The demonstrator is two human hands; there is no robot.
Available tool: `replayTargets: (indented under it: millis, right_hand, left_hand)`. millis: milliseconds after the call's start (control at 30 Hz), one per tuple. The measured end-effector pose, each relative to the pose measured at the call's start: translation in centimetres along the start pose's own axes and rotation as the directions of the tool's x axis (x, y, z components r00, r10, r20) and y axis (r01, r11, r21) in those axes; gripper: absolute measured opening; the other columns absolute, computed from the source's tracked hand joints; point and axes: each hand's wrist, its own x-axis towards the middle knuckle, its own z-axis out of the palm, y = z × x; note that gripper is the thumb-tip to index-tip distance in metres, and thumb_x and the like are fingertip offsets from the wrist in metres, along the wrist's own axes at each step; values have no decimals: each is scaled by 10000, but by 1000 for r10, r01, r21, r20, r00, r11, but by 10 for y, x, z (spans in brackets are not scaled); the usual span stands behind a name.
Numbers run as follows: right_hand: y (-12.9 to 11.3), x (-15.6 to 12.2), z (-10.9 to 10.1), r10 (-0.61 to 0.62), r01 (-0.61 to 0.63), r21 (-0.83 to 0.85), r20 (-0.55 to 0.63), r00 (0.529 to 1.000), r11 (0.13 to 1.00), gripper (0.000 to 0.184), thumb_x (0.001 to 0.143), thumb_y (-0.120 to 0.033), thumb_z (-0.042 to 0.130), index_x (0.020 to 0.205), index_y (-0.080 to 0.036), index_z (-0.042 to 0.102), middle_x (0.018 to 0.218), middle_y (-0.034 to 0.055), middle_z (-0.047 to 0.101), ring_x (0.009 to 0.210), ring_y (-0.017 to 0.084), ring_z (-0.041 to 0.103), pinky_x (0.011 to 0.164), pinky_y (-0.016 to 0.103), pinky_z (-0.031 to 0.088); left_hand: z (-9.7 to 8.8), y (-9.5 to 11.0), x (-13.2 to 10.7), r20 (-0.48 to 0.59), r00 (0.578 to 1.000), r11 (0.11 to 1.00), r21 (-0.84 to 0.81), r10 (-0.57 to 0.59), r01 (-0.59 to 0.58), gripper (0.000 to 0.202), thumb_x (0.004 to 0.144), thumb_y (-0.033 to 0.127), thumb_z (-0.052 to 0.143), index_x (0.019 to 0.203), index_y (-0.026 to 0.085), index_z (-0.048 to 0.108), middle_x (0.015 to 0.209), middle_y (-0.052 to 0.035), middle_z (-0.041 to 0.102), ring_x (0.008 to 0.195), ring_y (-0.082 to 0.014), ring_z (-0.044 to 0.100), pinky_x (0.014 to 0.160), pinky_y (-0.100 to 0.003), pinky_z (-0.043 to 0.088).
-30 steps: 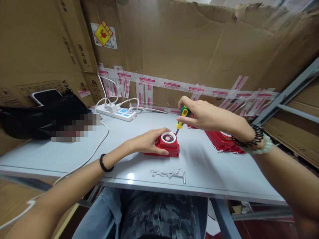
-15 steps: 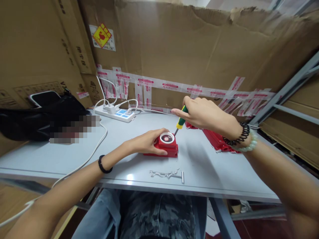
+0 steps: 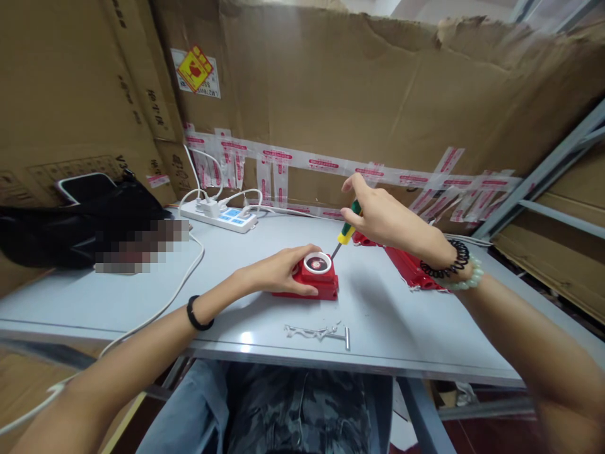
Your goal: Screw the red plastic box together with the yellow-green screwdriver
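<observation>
A red block-shaped housing (image 3: 326, 289) with a white-ringed round dial (image 3: 317, 263) on top lies on the table. My left hand (image 3: 286, 271) grips it from the left, thumb at the front and fingers behind. In my right hand (image 3: 378, 211) is a screwdriver (image 3: 346, 233) with a green and yellow handle. Its shaft slants down to the housing's right edge, beside the white ring; the tip's exact contact is hidden. Some of my right fingers stand out from the handle.
More red housings (image 3: 411, 268) lie behind my right wrist. In front are a small metal T-shaped tool (image 3: 347, 338) and whitish shavings (image 3: 307, 331). A power strip (image 3: 217, 215) with cables, a black bag (image 3: 94, 221) and a phone (image 3: 87, 188) are at left. Cardboard (image 3: 331, 75) walls the back.
My right hand has shifted slightly to the right, and its fingers have changed their hold on the screwdriver handle. My left hand and the red housing stay nearly in place.
</observation>
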Motion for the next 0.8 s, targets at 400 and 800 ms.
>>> replayTargets:
  millis: [400, 800]
  right_hand:
    - [5, 10, 15, -92, 96, 46, -88, 992, 994, 173, 799, -170, 495, 955, -193, 423, 946, 78, 550, 799, 190, 516, 717, 343, 416]
    - [-1, 6, 8, -8, 7, -11, -81, 997, 1000, 352, 782, -228, 531, 1101, -168, 395, 830, 71, 585, 698, 194, 538, 619, 323, 411]
  left_hand:
    - [-1, 1, 0, 10, 1000, 1000, -16, -7, 7, 621, 711, 449, 707, 1233, 233, 451, 1102, -62, 613, 923, -208, 582, 793, -312, 449]
    - [0, 0, 0, 3, 1000, 999, -45, -7, 7, 611, 696, 453, 710, 1211, 226, 469, 1087, -69, 622, 926, -219, 586, 799, -326, 451]
